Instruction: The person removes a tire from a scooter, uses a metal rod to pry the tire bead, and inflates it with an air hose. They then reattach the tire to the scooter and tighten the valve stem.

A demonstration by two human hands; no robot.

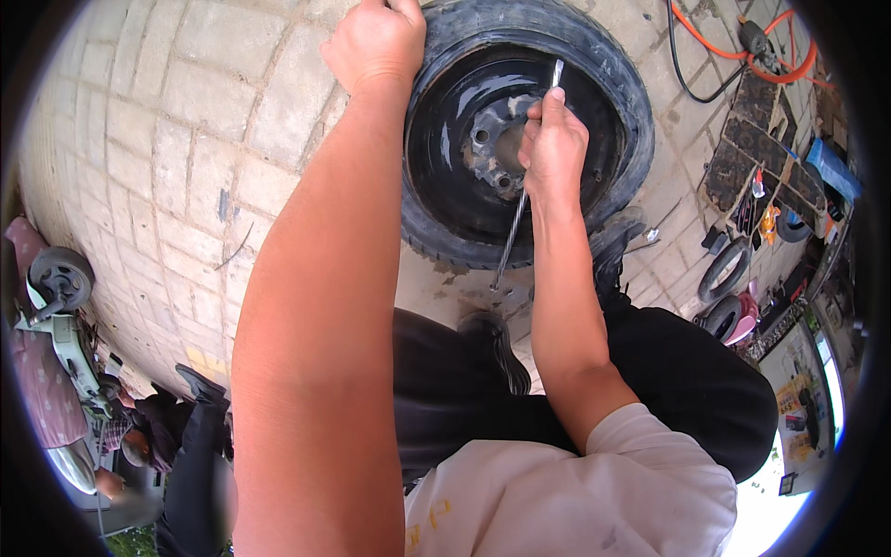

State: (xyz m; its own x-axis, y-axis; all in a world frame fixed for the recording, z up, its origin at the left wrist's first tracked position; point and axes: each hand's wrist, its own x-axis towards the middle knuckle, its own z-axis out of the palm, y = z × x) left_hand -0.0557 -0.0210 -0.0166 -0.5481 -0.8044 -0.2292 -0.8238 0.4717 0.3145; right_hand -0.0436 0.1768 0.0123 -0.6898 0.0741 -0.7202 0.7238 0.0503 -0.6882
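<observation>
A black tire (628,121) on a dark steel wheel rim (445,176) lies flat on the paving in front of me. My right hand (555,144) is closed round a metal tire lever (513,232). The lever's flat bright tip points away from me over the far side of the rim, and its twisted shaft runs back across the tire's near edge. By the tire's far left edge is my left hand (379,42), its fingers curled. The top of the picture cuts it off, so whatever it grips is hidden.
Orange hose (794,70) and a black cable lie at the far right. Beside them are dark metal plates (752,139), small tires (724,269) and a blue object (832,169). A scooter (60,316) stands at the left, with another person (153,432) near it. My shoe (492,339) is close to the tire.
</observation>
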